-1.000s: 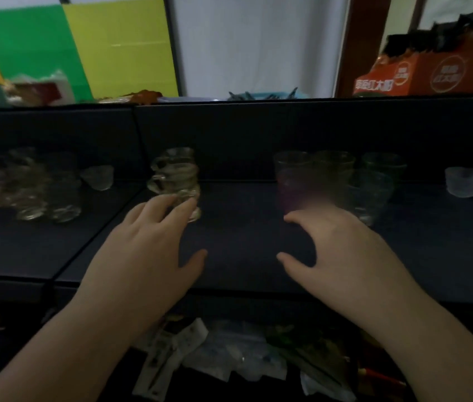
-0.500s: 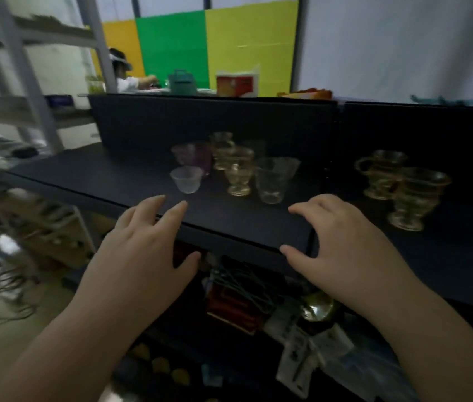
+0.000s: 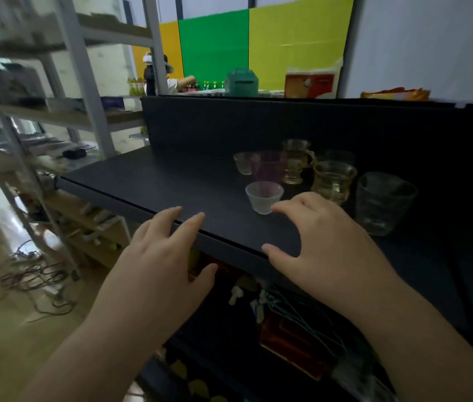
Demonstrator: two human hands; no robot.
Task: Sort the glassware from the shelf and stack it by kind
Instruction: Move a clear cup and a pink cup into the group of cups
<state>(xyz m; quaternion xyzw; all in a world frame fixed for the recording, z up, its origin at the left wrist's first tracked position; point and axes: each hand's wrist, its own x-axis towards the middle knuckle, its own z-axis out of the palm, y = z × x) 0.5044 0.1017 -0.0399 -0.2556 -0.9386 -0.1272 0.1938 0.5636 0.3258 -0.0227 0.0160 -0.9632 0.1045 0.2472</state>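
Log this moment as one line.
left hand: open, empty | right hand: open, nearing frosted cup | black shelf: glassware unsorted

Both hands empty, palms down over dark shelf [image 3: 148,181] front edge. Left hand [image 3: 154,274] spread; right hand [image 3: 325,250] fingertips just beside frosted cup [image 3: 264,197]. Amber mugs [image 3: 333,181], pink glass [image 3: 268,166], clear tumbler [image 3: 383,203] clustered behind.

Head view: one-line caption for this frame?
Both empty hands, left hand and right hand, hover at the dark shelf near a frosted cup.

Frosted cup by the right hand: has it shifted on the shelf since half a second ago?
No. The frosted cup stands before the purple glass, left of the amber mug, as before; only the camera turned.
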